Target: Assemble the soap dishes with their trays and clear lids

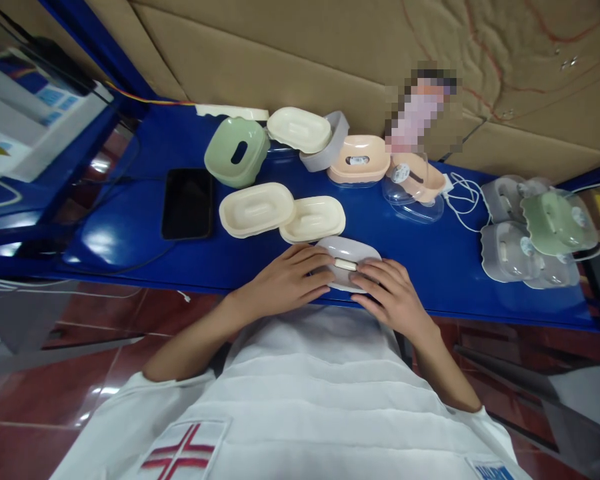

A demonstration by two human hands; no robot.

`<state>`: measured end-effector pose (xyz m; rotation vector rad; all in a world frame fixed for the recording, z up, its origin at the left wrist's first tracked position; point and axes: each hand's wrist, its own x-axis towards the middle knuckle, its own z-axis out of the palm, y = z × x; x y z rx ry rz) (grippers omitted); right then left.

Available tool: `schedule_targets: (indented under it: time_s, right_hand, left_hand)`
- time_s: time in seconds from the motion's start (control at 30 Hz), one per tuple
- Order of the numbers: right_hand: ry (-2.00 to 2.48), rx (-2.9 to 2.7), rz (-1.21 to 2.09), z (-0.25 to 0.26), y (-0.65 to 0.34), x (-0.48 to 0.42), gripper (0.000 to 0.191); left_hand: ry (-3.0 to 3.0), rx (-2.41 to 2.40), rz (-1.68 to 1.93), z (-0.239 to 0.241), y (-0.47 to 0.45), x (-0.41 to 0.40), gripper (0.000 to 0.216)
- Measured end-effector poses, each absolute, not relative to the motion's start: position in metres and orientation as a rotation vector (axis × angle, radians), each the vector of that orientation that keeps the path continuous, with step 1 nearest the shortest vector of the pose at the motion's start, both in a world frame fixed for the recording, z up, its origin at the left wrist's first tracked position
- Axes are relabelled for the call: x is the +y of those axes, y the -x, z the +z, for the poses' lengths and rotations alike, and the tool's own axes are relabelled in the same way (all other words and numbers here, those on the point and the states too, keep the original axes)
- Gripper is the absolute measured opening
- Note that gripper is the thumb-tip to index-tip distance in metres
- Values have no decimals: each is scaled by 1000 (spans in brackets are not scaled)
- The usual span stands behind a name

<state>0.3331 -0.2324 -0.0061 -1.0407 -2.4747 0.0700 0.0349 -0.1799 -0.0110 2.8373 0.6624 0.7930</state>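
A pale grey oval plastic lid lies at the table's front edge, with a small cream bar handle across its middle. My left hand grips the lid's left side, its fingertips near the handle. From the other side, my right hand holds the lid, fingers curled over it and touching the right end of the handle. Two cream oval plastic pieces lie just behind my left hand, one overlapping the other.
A green tub, a cream piece, a grey ring and peach tubs stand along the back. Assembled clear-lidded boxes are stacked right. A dark tablet lies left; a white cable coils right on the blue table.
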Motion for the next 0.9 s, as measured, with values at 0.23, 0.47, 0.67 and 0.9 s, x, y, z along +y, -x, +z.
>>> schedule_targets:
  time_s: [0.23,0.47,0.67,0.9]
  right_hand:
    - [1172,-2404,185,-11,-333,-232,68]
    - [1071,-2348,236,-15,-338,-231,81]
    - [1088,-2319,253,-15,-338,-229,74]
    - [1034,-2408,361,-12,-335,-223,64]
  left_hand:
    - [-2851,643,878,-13,-35,-182,15]
    - [-2810,614,1064,-16,-32,-183,25]
    - [-2790,647,966,-11,-35,-182,28]
    - [-2695,919,1194,-2,-13,-171,30]
